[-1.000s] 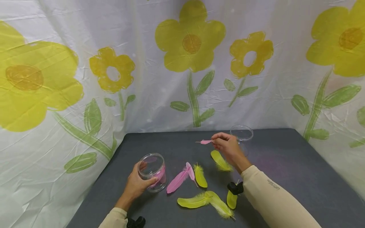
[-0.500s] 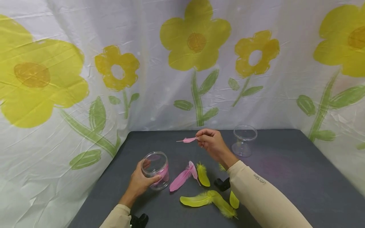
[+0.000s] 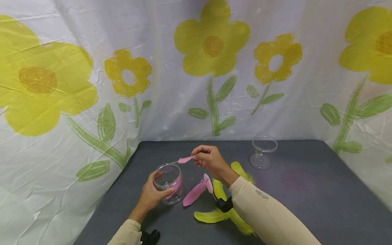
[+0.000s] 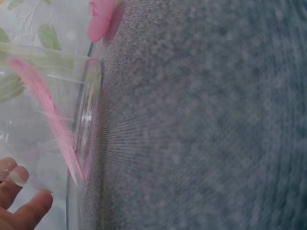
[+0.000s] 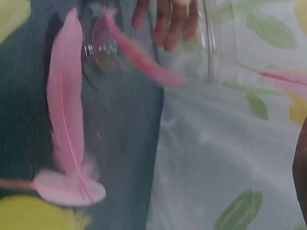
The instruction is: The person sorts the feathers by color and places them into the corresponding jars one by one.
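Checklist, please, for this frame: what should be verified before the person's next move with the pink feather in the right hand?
1. Left hand gripping the jar: ok.
2. Jar mouth uncovered: ok, no lid on it.
3. Right hand pinching the held feather: ok.
4. Held feather inside the jar: not ok, its vane is outside, quill towards the rim.
5. Quill touching the rim: cannot tell.
6. Space left in the jar: ok, around the inner feather.

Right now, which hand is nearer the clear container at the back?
Right. The right hand is left of the clear container, pinching a pink feather; the left hand is farther left, gripping the jar.
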